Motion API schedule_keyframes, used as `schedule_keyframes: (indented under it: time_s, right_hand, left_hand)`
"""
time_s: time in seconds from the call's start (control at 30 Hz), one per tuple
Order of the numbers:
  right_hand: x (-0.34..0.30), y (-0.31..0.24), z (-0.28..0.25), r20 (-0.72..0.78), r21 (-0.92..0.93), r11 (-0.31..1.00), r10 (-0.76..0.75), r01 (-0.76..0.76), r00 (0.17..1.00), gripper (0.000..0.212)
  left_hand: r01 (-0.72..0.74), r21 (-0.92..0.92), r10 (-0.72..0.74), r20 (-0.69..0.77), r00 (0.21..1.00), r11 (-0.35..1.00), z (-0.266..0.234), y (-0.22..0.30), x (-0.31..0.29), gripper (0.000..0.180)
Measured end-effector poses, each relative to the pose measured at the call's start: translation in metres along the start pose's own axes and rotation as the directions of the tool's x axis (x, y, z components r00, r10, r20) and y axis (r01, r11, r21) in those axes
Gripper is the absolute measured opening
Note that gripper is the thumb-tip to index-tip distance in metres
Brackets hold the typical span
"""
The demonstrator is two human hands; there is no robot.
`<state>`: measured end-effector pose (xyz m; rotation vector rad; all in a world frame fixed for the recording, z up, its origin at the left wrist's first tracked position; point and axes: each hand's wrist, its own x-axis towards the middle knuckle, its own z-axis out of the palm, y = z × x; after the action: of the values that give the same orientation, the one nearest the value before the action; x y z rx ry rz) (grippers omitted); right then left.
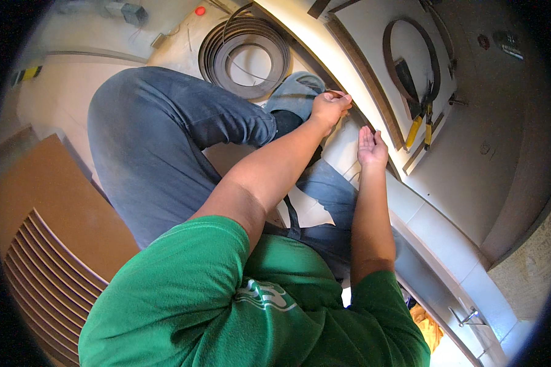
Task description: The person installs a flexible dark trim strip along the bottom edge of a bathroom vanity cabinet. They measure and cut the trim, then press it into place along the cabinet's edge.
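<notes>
A dark brown edging strip (300,50) runs along the edge of a white panel (292,25) in front of me. My left hand (332,110) is closed in a pinch at this strip, thumb and fingers together; the exact contact is partly hidden. Lower and to the right, my right hand (372,148) is open beside the same edge, palm up with fingers stretched out. Past my left foot lies a coil of brown edging (212,55), its loose end rising toward the panel's upper end.
On the white surface at right lie yellow-handled pliers or cutters (414,131) and a loop of brown strip (389,46). My shoe (294,95) is close to my left hand. A slotted brown board (73,189) lies at left; a metal handle (468,318) shows at lower right.
</notes>
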<state>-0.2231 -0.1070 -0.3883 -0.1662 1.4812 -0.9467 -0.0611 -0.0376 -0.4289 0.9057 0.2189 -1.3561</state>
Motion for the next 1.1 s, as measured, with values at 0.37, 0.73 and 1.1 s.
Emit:
schedule_keyframes:
  time_s: [0.37,0.73,1.1]
  right_hand:
    - [0.001,-0.004,-0.001,-0.004,-0.037,0.999,0.004,-0.005,1.0,0.017]
    - [0.0,-0.004,-0.001,-0.018,-0.036,0.999,0.004,-0.005,1.0,0.015]
    - [-0.01,0.009,0.0,0.02,0.044,0.999,0.019,-0.02,1.0,0.051]
  left_hand:
    - [-0.06,0.067,0.065,-0.076,0.995,0.996,0.006,0.002,0.006,0.022]
    - [-0.069,0.117,0.077,-0.061,0.995,0.991,0.005,0.006,0.008,0.022]
    - [-0.048,0.161,0.044,0.027,0.999,0.986,-0.003,0.011,0.018,0.03]
